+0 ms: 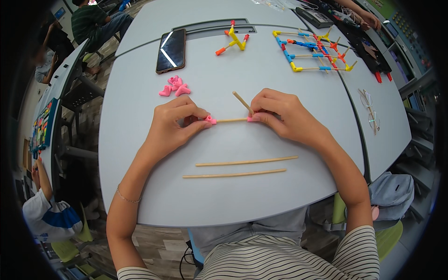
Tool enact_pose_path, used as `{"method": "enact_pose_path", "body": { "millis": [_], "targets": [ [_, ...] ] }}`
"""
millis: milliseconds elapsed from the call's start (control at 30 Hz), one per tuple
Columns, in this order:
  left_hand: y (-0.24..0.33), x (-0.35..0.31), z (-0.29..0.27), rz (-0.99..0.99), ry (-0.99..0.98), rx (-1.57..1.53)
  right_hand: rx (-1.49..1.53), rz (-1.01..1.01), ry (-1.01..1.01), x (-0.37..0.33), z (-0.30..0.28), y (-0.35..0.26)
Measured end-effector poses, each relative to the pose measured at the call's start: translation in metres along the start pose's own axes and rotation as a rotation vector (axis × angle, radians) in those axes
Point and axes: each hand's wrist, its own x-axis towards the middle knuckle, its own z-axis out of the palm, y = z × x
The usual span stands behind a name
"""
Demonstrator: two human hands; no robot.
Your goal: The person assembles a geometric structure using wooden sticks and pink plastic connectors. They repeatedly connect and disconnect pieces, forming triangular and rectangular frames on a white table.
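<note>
Between my hands lies a short wooden stick (231, 121) with a pink connector at each end. My left hand (179, 119) pinches the left pink connector (211, 120). The right pink connector (250, 119) is gripped by my right hand (282, 114), which partly covers it. A second wooden stick (241, 101) rises at a slant from beside my right fingertips; its lower end is hidden. Two longer wooden sticks (247, 161) lie nearly parallel on the table, nearer to me. Several loose pink connectors (176, 87) are heaped beyond my left hand.
A phone (171, 51) lies at the far left of the white table (224, 200). Behind my hands stands a small yellow, red and orange connector piece (236, 41). A stick frame (312, 51) with coloured connectors sits at far right, near glasses (368, 109). Other people are around.
</note>
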Motion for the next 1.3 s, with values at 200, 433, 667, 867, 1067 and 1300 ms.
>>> {"method": "enact_pose_path", "body": {
  "millis": [200, 433, 667, 867, 1067, 1300],
  "targets": [
    [-0.001, 0.002, 0.002, -0.025, -0.004, -0.040, 0.013, 0.007, -0.019, -0.001, -0.004, -0.001],
    [-0.001, -0.001, 0.006, 0.011, -0.038, -0.045, 0.000, -0.004, 0.004, 0.000, -0.002, 0.000],
    [-0.001, 0.000, 0.007, 0.046, -0.045, -0.052, 0.012, 0.036, 0.011, -0.001, -0.001, -0.001],
    [-0.002, 0.002, 0.000, 0.000, -0.077, -0.075, 0.011, 0.040, 0.034, -0.002, -0.017, -0.001],
    [-0.002, 0.002, 0.001, 0.004, -0.083, -0.077, -0.207, 0.310, 0.007, -0.004, -0.065, 0.015],
    [0.002, 0.001, 0.003, 0.008, -0.058, -0.101, -0.181, 0.333, -0.105, -0.003, -0.056, 0.014]
  ]
}}
